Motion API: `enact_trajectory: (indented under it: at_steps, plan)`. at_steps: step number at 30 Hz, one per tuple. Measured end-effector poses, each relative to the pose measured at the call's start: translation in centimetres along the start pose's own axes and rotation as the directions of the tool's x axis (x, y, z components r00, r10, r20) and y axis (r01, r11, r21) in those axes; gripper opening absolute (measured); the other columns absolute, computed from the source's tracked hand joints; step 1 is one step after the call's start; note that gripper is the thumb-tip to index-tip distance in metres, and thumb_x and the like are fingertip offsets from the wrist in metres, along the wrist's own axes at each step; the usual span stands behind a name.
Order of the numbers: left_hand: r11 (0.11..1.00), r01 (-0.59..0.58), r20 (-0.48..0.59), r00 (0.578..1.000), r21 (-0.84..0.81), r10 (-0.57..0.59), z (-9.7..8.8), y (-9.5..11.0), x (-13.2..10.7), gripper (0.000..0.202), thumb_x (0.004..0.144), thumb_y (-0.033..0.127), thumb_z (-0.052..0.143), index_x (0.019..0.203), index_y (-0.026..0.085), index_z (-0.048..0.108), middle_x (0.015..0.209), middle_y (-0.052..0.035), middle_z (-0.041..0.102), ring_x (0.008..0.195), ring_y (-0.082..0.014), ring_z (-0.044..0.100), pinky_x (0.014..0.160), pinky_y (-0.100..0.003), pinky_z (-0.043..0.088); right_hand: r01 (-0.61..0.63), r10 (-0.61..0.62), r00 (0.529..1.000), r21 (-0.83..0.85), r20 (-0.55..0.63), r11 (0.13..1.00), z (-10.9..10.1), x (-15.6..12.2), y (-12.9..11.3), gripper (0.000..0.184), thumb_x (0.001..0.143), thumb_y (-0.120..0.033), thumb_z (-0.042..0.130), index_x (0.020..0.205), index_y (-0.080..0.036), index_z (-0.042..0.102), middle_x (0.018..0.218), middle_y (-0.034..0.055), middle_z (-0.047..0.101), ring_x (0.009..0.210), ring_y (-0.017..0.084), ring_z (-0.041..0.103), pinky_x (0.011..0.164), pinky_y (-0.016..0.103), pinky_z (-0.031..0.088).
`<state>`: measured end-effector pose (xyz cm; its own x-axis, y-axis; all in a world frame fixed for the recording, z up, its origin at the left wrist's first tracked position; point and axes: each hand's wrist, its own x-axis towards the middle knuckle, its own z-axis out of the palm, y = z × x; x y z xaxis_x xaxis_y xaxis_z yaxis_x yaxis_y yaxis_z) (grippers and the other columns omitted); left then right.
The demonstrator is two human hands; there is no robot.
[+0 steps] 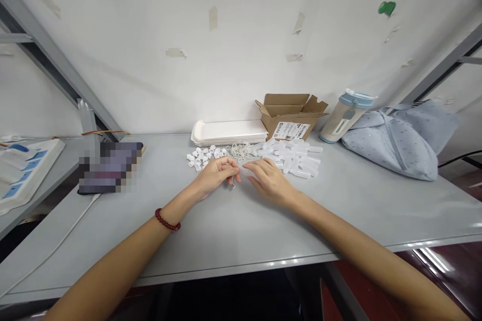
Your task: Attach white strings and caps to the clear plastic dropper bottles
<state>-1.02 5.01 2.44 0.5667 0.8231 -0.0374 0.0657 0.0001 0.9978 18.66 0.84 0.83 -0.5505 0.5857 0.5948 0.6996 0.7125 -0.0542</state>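
My left hand point(215, 176) is closed, thumb against fingertips, on a thin white cord point(233, 185) whose end dangles below the fingers. Facing it, my right hand point(271, 180) has its fingers curled around a small translucent tube point(246, 172), which lies between both sets of fingertips. Behind the left hand are several small white caps point(198, 156). A tangle of white cords point(241, 149) lies beyond the fingertips, and a heap of translucent plastic tubes point(301, 155) spreads behind the right hand.
A stack of white sheets or trays point(233, 131), an open cardboard box point(288, 115), a tumbler point(344, 118) and a pale blue cloth bag point(395, 140) line the wall. At the left are a phone point(113, 165) with its cable point(71, 233) and a power strip point(30, 175).
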Motion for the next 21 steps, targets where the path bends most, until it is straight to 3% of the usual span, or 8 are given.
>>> enact_trajectory:
  at_steps: [7, 15, 18, 21]
  plan:
    - [0.998, 0.038, -0.041, 0.999, 0.053, -0.036, 0.2, 0.2, -0.2, 0.021, 0.076, 0.037, 0.065, 0.071, 0.017, 0.060, 0.059, -0.0022, 0.066, 0.056, -0.0133, 0.056, 0.059, -0.026, 0.040, 0.071, -0.070, 0.996, 0.022, -0.050, 0.997, 0.2, -0.1, -0.6, 0.028, 0.091, -0.011, 0.042, 0.117, -0.015, 0.052, 0.096, 0.0118, 0.065, 0.087, 0.022, 0.059, 0.077, 0.036, 0.043]
    - [0.997, 0.025, -0.052, 0.998, 0.070, -0.022, 0.1, 0.4, -0.3, 0.027, 0.077, 0.041, 0.064, 0.067, 0.016, 0.063, 0.063, -0.0031, 0.066, 0.056, -0.0127, 0.053, 0.057, -0.026, 0.040, 0.017, -0.015, 0.999, 0.055, -0.039, 0.998, 0.1, -0.2, -1.0, 0.033, 0.091, -0.011, 0.042, 0.121, -0.016, 0.053, 0.104, 0.0127, 0.067, 0.090, 0.021, 0.061, 0.078, 0.036, 0.049]
    - [0.998, 0.028, -0.064, 0.998, 0.050, -0.025, 0.1, 0.8, -0.3, 0.038, 0.081, 0.050, 0.057, 0.070, 0.015, 0.066, 0.064, -0.0057, 0.066, 0.058, -0.0143, 0.055, 0.057, -0.027, 0.041, -0.038, 0.043, 0.999, 0.153, -0.031, 0.987, 0.1, -0.2, -1.0, 0.033, 0.091, -0.012, 0.042, 0.123, -0.017, 0.051, 0.108, 0.0128, 0.067, 0.093, 0.021, 0.063, 0.079, 0.036, 0.052]
    - [0.997, 0.030, -0.113, 0.993, 0.072, -0.022, 0.0, 1.2, -0.3, 0.046, 0.084, 0.054, 0.049, 0.073, 0.014, 0.068, 0.064, -0.0083, 0.067, 0.060, -0.0173, 0.058, 0.058, -0.029, 0.043, -0.192, 0.213, 0.977, 0.352, -0.021, 0.916, 0.1, -0.2, -1.2, 0.031, 0.090, -0.017, 0.047, 0.120, -0.018, 0.053, 0.105, 0.0119, 0.068, 0.091, 0.021, 0.065, 0.077, 0.036, 0.054]
